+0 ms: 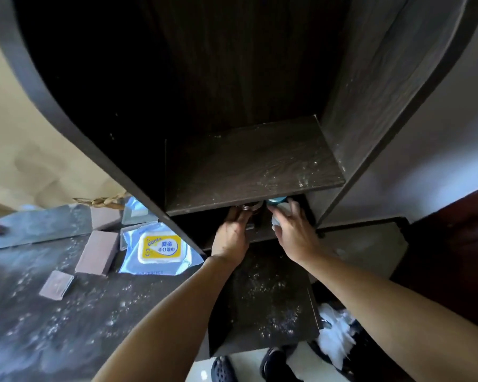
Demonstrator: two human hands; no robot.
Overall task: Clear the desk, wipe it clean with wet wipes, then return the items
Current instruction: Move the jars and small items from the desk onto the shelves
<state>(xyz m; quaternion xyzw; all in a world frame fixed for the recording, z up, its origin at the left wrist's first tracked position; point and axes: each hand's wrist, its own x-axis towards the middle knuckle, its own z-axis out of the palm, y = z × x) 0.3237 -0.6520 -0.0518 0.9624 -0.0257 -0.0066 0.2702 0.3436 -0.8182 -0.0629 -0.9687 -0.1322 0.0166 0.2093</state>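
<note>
Both hands reach into the low compartment under a dark wooden shelf [254,166]. My left hand [232,235] grips a dark round jar with a metallic lid [249,207], mostly hidden by the shelf edge. My right hand [293,230] holds a white wet wipe [277,221] against a pale container with a teal lid [279,201], closed around it. A blue wet wipes pack with a yellow and white label [159,249] lies on the dusty dark desk [66,312] to the left.
Two pinkish blocks [97,252], [56,284] lie on the desk beside the pack. A dried plant stem [100,201] lies farther back. Crumpled white used wipes [334,337] sit in a bin at lower right. My dark shoes [273,365] show on the pale floor.
</note>
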